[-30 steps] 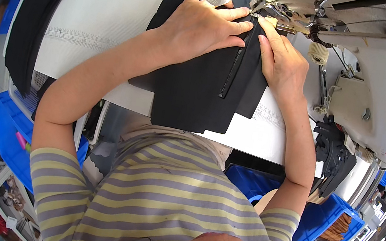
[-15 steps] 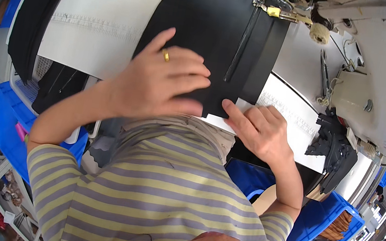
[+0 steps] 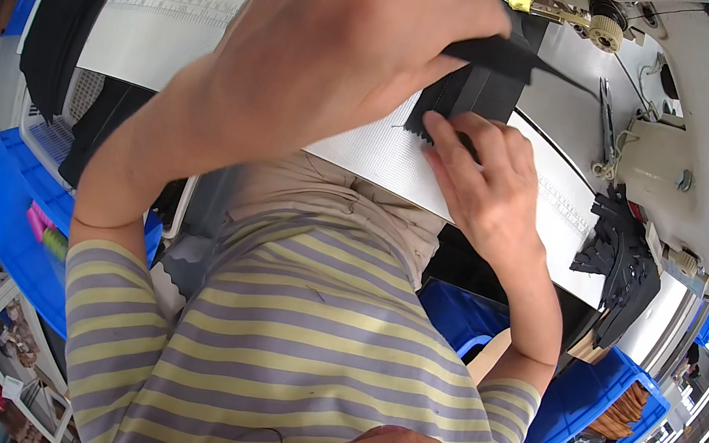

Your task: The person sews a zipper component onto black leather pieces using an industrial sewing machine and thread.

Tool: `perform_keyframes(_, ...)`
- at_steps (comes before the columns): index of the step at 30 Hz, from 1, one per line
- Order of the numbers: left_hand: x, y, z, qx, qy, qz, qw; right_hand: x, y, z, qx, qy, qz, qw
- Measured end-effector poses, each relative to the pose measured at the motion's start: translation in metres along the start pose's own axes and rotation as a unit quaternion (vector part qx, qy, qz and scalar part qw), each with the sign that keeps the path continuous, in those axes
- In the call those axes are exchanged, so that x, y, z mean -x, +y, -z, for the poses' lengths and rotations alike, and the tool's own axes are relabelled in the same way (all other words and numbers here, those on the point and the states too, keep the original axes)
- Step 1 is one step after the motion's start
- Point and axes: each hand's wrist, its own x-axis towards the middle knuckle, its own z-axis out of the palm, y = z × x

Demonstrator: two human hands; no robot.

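Observation:
My left hand (image 3: 334, 53) is raised high over the table, slightly blurred. Its thumb and fingers are closed on a lifted part of the black fabric piece (image 3: 525, 62), whose thin tip points right. Lower down, a black strip of the fabric (image 3: 460, 95) with a jagged end lies on the white table. My right hand (image 3: 495, 188) is closed at that strip's near end, thumb and fingertips against it. My left hand and forearm hide much of the cloth. Just beyond stands the sewing machine (image 3: 705, 146), with a yellow-marked part (image 3: 520, 3) by its needle area.
Metal thread snips (image 3: 605, 126) lie beside the machine. Black fabric scraps (image 3: 616, 247) are piled on the table's right. A stack of black cloth (image 3: 71, 32) hangs over the left edge, near a printed ruler scale (image 3: 176, 7). Blue bins stand left (image 3: 20, 217) and right (image 3: 576, 392).
My left hand has risen from the flat fabric and swung up with part of it, uncovering white table. My right hand has shifted slightly up with the fabric's near edge.

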Motion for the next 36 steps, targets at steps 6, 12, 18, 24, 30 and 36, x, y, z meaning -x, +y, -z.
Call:
perform_keyframes(6,-0.020,-0.013,-0.014,0.106,0.140,-0.114,0.978,-0.007,0.011,-0.001,-0.077,0.072,-0.036,0.994)
perform_keyframes(12,-0.021,-0.019,-0.024,0.133,0.167,-0.130,0.968,-0.006,-0.001,0.001,-0.041,-0.054,-0.017,0.998)
perform_keyframes(18,-0.024,-0.024,-0.029,0.136,0.179,-0.171,0.959,-0.010,0.006,-0.008,-0.085,-0.056,-0.064,0.993)
perform_keyframes(24,-0.023,-0.022,-0.024,0.124,0.184,-0.154,0.963,-0.011,0.004,0.004,-0.095,0.053,-0.080,0.991)
perform_keyframes(30,-0.028,-0.027,-0.027,0.119,0.187,-0.182,0.958,0.001,0.003,-0.013,0.036,0.098,0.017,0.994)
perform_keyframes(36,-0.028,-0.027,-0.025,0.119,0.168,-0.180,0.962,0.008,0.004,-0.030,0.004,0.061,0.018,0.998)
